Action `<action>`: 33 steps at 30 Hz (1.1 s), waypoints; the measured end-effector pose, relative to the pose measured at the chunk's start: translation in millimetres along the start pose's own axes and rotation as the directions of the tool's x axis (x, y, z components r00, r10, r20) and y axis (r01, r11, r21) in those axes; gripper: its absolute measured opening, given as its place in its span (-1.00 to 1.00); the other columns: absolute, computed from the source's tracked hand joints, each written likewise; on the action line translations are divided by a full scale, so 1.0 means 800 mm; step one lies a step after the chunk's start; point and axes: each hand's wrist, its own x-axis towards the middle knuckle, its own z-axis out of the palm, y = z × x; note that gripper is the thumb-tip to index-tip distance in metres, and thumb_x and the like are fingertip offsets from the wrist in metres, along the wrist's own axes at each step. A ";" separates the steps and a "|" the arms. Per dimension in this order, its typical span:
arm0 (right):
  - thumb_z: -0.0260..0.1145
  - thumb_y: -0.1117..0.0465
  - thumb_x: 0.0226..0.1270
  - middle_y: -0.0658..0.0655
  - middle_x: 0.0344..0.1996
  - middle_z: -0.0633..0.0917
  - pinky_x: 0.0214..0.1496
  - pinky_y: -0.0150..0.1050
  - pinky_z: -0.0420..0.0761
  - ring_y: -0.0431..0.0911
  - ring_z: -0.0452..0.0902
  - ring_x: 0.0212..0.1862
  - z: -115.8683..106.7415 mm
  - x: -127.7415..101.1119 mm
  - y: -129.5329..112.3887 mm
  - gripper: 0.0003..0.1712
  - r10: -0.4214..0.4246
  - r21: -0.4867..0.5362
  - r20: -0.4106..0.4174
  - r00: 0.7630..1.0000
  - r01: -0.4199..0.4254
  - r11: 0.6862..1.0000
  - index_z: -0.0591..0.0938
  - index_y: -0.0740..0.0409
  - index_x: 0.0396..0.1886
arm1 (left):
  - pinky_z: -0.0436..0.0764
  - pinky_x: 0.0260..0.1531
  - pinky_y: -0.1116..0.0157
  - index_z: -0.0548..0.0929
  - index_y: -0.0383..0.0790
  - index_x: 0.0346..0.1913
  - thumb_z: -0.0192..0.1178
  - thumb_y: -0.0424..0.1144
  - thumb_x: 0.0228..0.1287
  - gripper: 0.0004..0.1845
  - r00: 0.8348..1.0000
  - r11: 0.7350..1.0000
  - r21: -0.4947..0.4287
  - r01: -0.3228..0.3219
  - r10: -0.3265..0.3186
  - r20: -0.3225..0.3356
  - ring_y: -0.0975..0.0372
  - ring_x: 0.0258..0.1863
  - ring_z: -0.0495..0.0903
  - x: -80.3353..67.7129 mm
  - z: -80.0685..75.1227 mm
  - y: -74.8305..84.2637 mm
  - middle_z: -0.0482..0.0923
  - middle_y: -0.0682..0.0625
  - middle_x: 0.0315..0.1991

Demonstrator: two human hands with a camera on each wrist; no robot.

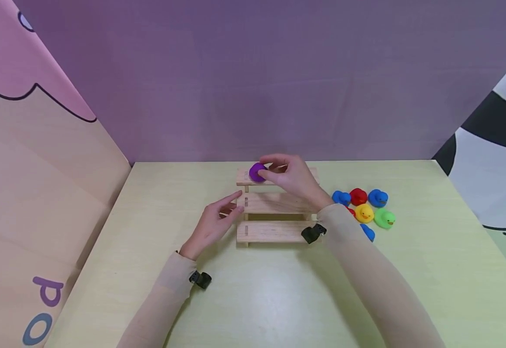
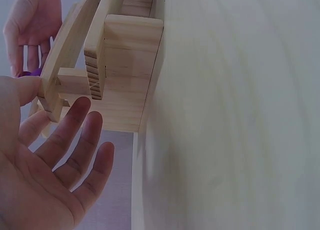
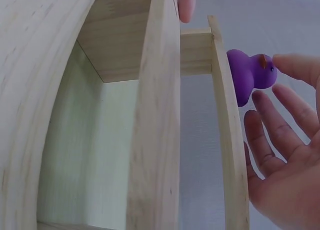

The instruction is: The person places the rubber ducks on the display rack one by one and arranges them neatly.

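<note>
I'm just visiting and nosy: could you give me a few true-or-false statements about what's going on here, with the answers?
1. A purple rubber duck is on the top shelf. True.
2. The left hand is at that duck. False: the right hand is; the left hand is at the left end of the wooden rack.
3. The rack has three shelves. True.
4. The green rubber duck is left of the rack. False: the green rubber duck is to its right.
5. A yellow rubber duck is beside the green one. True.
</note>
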 end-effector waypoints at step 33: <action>0.37 -0.09 0.55 0.07 0.13 0.80 0.06 -0.39 0.64 -0.01 0.68 0.09 -0.048 -0.039 0.030 -0.62 -0.019 -0.015 -0.102 0.995 0.017 1.000 0.78 -0.06 0.21 | 0.73 -0.02 0.17 0.49 0.17 0.57 0.20 0.04 0.62 -0.46 1.000 1.000 -0.014 -0.005 0.005 0.010 0.11 0.04 0.72 -0.002 0.000 -0.004 0.78 -0.05 0.12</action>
